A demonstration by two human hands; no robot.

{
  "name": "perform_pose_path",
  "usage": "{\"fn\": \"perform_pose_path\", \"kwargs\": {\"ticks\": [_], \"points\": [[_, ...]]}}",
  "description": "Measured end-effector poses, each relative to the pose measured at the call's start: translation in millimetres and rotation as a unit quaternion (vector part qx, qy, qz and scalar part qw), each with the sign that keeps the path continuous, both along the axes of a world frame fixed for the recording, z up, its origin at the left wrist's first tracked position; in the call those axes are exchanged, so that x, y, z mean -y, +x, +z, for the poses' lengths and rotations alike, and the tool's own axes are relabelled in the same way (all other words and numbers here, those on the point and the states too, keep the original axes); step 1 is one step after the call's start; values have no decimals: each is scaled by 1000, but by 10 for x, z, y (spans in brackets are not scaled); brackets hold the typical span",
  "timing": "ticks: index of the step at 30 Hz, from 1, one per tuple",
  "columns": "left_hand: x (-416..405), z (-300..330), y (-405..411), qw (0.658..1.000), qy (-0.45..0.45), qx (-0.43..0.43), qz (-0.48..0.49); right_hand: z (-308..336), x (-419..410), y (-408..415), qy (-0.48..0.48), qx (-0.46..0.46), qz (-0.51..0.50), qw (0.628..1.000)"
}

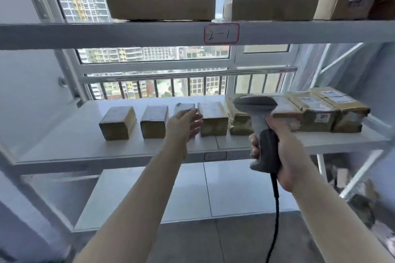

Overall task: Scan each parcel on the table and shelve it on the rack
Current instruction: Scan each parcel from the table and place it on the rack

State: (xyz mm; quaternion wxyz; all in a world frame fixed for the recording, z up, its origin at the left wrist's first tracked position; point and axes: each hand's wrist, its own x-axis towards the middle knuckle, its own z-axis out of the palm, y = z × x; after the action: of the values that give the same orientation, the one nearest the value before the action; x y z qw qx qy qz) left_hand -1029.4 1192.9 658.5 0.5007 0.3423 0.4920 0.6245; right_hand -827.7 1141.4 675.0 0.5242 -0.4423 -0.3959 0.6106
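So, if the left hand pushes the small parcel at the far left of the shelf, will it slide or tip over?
The small parcel would probably slide rather than tip: it looks blocky, low and flat-based. Its tape-wrapped sides look glossy and the white shelf looks smooth, so little grip either way. It is likely stiff, since its edges look square.

— Where are the arms?

— Both bare forearms reach forward from the bottom edge. The left hand (185,124) sits at about 12 o'clock, fingers straight and loosely spread, pointing toward 1 o'clock.

— And the other?

— The right hand (284,151) is at about 3 o'clock, fingers and thumb wrapped round a handle held upright, wrist slightly bent.
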Motion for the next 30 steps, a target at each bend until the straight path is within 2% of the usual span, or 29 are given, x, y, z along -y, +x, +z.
{"fn": "perform_pose_path", "kwargs": {"ticks": [5, 11, 16, 18, 22, 26, 30], "points": [[252, -863, 82, 988, -140, 20, -54, -701, 589, 249, -93, 32, -56, 994], [747, -1358, 261, 970, -205, 24, -132, -1090, 1555, 590, -186, -21, -195, 963], [1193, -1763, 608, 944, -261, 40, -197, -1138, 2475, 838, -221, -3, -308, 925], [1367, -1838, 817, 933, -276, 45, -225, -1083, 2819, 950, -231, 4, -345, 910], [1659, -1822, 1316, 898, -276, 46, -341, -1018, 3398, 1226, -237, -3, -408, 882], [1976, -1710, 1855, 896, -263, 3, -358, -1004, 3907, 1573, -232, -16, -464, 854], [2321, -1660, 2570, 875, -268, -18, -403, -1046, 4412, 2002, -218, -46, -518, 826]]}}
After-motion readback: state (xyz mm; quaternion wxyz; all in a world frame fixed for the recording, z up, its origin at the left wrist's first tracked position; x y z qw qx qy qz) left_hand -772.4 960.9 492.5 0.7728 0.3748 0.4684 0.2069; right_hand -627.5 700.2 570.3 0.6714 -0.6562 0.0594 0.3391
